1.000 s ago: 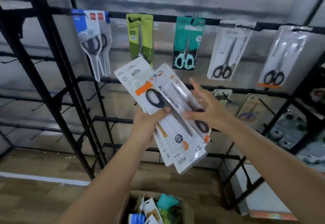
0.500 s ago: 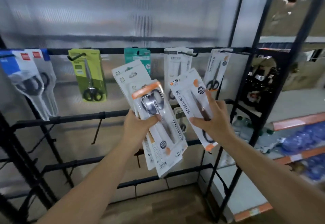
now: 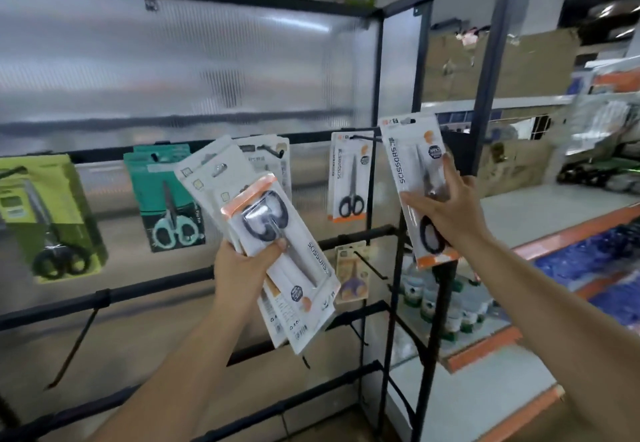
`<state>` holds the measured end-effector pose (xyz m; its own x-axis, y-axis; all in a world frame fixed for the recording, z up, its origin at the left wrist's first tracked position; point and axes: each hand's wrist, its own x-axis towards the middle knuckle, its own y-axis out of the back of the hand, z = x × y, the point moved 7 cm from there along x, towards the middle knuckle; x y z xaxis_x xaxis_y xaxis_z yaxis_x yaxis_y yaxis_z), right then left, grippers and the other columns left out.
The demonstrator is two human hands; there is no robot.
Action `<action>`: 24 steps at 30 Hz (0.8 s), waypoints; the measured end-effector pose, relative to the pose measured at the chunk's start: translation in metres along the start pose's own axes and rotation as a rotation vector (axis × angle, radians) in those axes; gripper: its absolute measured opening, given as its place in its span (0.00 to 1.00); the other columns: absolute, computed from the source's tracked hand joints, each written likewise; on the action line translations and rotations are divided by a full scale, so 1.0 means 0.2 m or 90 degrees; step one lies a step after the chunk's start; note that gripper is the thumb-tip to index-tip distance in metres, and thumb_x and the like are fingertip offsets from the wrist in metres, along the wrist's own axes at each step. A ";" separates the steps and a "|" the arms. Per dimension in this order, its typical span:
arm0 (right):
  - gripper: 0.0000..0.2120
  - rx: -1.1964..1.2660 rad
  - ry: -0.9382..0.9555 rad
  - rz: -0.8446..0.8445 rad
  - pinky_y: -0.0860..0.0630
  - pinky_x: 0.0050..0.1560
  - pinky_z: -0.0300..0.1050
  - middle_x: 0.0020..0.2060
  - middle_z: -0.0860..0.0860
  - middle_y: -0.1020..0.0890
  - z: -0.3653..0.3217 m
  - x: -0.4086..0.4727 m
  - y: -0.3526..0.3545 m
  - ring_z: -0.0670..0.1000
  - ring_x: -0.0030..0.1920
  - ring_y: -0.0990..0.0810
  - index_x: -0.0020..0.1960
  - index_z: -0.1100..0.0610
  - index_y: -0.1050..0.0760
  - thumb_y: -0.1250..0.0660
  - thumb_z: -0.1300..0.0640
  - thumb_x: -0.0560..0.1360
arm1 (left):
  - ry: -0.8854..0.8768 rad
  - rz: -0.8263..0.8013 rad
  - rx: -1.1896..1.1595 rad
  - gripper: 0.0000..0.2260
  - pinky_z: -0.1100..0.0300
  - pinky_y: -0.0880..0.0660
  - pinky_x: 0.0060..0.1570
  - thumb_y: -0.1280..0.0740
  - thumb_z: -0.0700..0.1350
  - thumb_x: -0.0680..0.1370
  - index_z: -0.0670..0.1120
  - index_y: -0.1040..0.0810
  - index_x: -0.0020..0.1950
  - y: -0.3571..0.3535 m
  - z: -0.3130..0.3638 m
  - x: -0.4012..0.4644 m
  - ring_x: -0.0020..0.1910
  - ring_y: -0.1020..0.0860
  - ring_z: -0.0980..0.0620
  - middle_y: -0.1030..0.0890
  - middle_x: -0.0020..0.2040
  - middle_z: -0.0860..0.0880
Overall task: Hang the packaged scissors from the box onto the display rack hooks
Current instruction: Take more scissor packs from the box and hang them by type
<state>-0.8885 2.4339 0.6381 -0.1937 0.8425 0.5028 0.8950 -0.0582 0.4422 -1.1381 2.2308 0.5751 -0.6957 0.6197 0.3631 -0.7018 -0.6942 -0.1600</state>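
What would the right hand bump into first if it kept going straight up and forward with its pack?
Probably the top rail of the rack: the pack in the right hand already overlaps it. Depth is unclear.

My left hand (image 3: 242, 268) fans a stack of scissor packs (image 3: 277, 251) over the hanging white pack (image 3: 273, 161), green pack (image 3: 45, 216) cut at frame edge, right-side shelves (image 3: 588, 171) motion-blurred.
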 end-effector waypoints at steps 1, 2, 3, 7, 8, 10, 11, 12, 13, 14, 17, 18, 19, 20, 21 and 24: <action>0.46 -0.022 0.000 -0.014 0.38 0.53 0.41 0.60 0.55 0.36 0.03 0.04 0.00 0.49 0.50 0.34 0.76 0.48 0.50 0.27 0.44 0.67 | 0.007 0.007 -0.001 0.10 0.57 0.20 0.38 0.27 0.35 0.71 0.46 0.21 0.47 -0.03 -0.03 0.01 0.42 0.16 0.51 0.15 0.42 0.49; 0.46 -0.044 -0.001 -0.035 0.38 0.52 0.42 0.62 0.56 0.36 0.06 0.07 0.00 0.51 0.52 0.33 0.76 0.48 0.51 0.28 0.43 0.67 | 0.015 0.018 -0.001 0.09 0.56 0.20 0.38 0.27 0.36 0.71 0.46 0.21 0.48 -0.06 -0.06 0.02 0.41 0.16 0.51 0.15 0.42 0.49; 0.46 -0.063 -0.001 -0.056 0.38 0.52 0.42 0.64 0.56 0.37 0.09 0.09 -0.02 0.54 0.57 0.31 0.76 0.47 0.51 0.28 0.42 0.68 | 0.022 0.029 -0.001 0.10 0.56 0.19 0.38 0.27 0.36 0.71 0.45 0.21 0.49 -0.08 -0.09 0.03 0.41 0.16 0.50 0.15 0.42 0.49; 0.47 -0.117 0.015 -0.099 0.35 0.52 0.44 0.71 0.58 0.42 0.18 0.12 -0.05 0.59 0.62 0.30 0.76 0.44 0.55 0.30 0.38 0.67 | 0.008 0.045 -0.003 0.09 0.62 0.21 0.33 0.28 0.35 0.72 0.49 0.20 0.46 -0.14 -0.15 0.02 0.39 0.16 0.52 0.15 0.41 0.50; 0.47 -0.129 0.022 -0.106 0.35 0.50 0.44 0.70 0.58 0.41 0.20 0.13 -0.06 0.58 0.60 0.29 0.76 0.44 0.55 0.30 0.38 0.67 | 0.005 0.050 -0.002 0.10 0.64 0.22 0.32 0.29 0.35 0.72 0.50 0.21 0.46 -0.15 -0.15 0.01 0.38 0.16 0.52 0.15 0.41 0.51; 0.47 -0.143 0.037 -0.128 0.36 0.47 0.44 0.66 0.56 0.39 0.23 0.14 -0.08 0.55 0.53 0.30 0.76 0.44 0.55 0.30 0.38 0.67 | 0.000 0.058 0.000 0.10 0.65 0.22 0.33 0.29 0.34 0.73 0.49 0.21 0.47 -0.17 -0.16 0.00 0.39 0.16 0.52 0.15 0.41 0.50; 0.47 -0.140 0.042 -0.137 0.36 0.47 0.44 0.65 0.55 0.38 0.24 0.15 -0.09 0.54 0.53 0.31 0.76 0.45 0.55 0.30 0.38 0.67 | -0.002 0.060 0.001 0.10 0.65 0.22 0.34 0.30 0.34 0.73 0.49 0.21 0.48 -0.18 -0.16 0.00 0.40 0.16 0.51 0.15 0.42 0.50; 0.48 -0.135 0.045 -0.144 0.35 0.48 0.44 0.64 0.56 0.39 0.24 0.16 -0.11 0.56 0.55 0.30 0.76 0.46 0.54 0.30 0.39 0.67 | -0.002 0.062 0.001 0.10 0.65 0.22 0.34 0.30 0.34 0.73 0.48 0.21 0.49 -0.19 -0.17 -0.01 0.40 0.16 0.51 0.15 0.43 0.50; 0.48 -0.129 0.047 -0.148 0.35 0.49 0.45 0.65 0.56 0.39 0.24 0.18 -0.12 0.57 0.58 0.31 0.76 0.46 0.54 0.29 0.39 0.67 | 0.000 0.067 0.001 0.10 0.64 0.22 0.34 0.30 0.34 0.73 0.47 0.21 0.50 -0.19 -0.17 -0.02 0.41 0.16 0.51 0.15 0.43 0.50; 0.48 -0.123 0.047 -0.153 0.34 0.51 0.46 0.65 0.57 0.40 0.23 0.21 -0.15 0.58 0.61 0.31 0.76 0.46 0.54 0.29 0.40 0.67 | 0.002 0.075 0.001 0.10 0.64 0.22 0.34 0.30 0.34 0.73 0.46 0.21 0.51 -0.19 -0.17 -0.02 0.41 0.16 0.50 0.15 0.44 0.49; 0.47 -0.101 0.042 -0.167 0.31 0.54 0.45 0.64 0.58 0.38 0.19 0.31 -0.27 0.57 0.56 0.29 0.76 0.47 0.53 0.28 0.42 0.68 | 0.010 0.113 -0.003 0.10 0.62 0.21 0.35 0.30 0.34 0.73 0.42 0.22 0.53 -0.18 -0.16 -0.03 0.43 0.16 0.48 0.15 0.45 0.47; 0.45 -0.093 0.036 -0.171 0.29 0.51 0.43 0.63 0.58 0.37 0.17 0.35 -0.31 0.54 0.51 0.28 0.76 0.47 0.52 0.28 0.45 0.69 | 0.012 0.122 -0.007 0.11 0.59 0.21 0.36 0.30 0.33 0.73 0.41 0.22 0.54 -0.18 -0.16 -0.02 0.44 0.16 0.47 0.15 0.45 0.46; 0.43 -0.087 0.024 -0.175 0.30 0.44 0.41 0.62 0.57 0.36 0.15 0.38 -0.35 0.50 0.44 0.29 0.76 0.47 0.52 0.28 0.48 0.71 | 0.014 0.131 -0.013 0.12 0.57 0.21 0.38 0.30 0.33 0.72 0.41 0.22 0.54 -0.18 -0.15 -0.02 0.45 0.17 0.46 0.15 0.46 0.45; 0.41 -0.088 0.011 -0.181 0.32 0.38 0.39 0.61 0.57 0.36 0.14 0.41 -0.38 0.48 0.40 0.32 0.76 0.47 0.51 0.29 0.50 0.72 | 0.016 0.141 -0.024 0.13 0.55 0.21 0.40 0.30 0.33 0.71 0.41 0.22 0.55 -0.19 -0.14 -0.01 0.45 0.17 0.46 0.15 0.47 0.45; 0.40 -0.108 0.005 -0.181 0.34 0.38 0.39 0.61 0.57 0.36 0.13 0.43 -0.41 0.48 0.41 0.33 0.76 0.47 0.50 0.30 0.51 0.72 | 0.020 0.155 -0.045 0.13 0.56 0.21 0.39 0.29 0.33 0.70 0.41 0.21 0.55 -0.18 -0.13 -0.01 0.44 0.17 0.47 0.15 0.46 0.45; 0.36 -0.169 0.067 -0.108 0.35 0.61 0.51 0.68 0.58 0.39 0.07 0.37 -0.46 0.58 0.64 0.36 0.74 0.51 0.45 0.32 0.48 0.72 | 0.045 0.197 -0.127 0.11 0.60 0.22 0.32 0.29 0.35 0.70 0.45 0.20 0.50 -0.16 -0.13 -0.02 0.40 0.16 0.50 0.15 0.43 0.47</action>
<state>-0.9801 2.5094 0.6254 -0.3834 0.7929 0.4736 0.7135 -0.0713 0.6970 -1.1180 2.2601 0.5544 -0.8835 0.4203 0.2067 -0.4679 -0.7720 -0.4303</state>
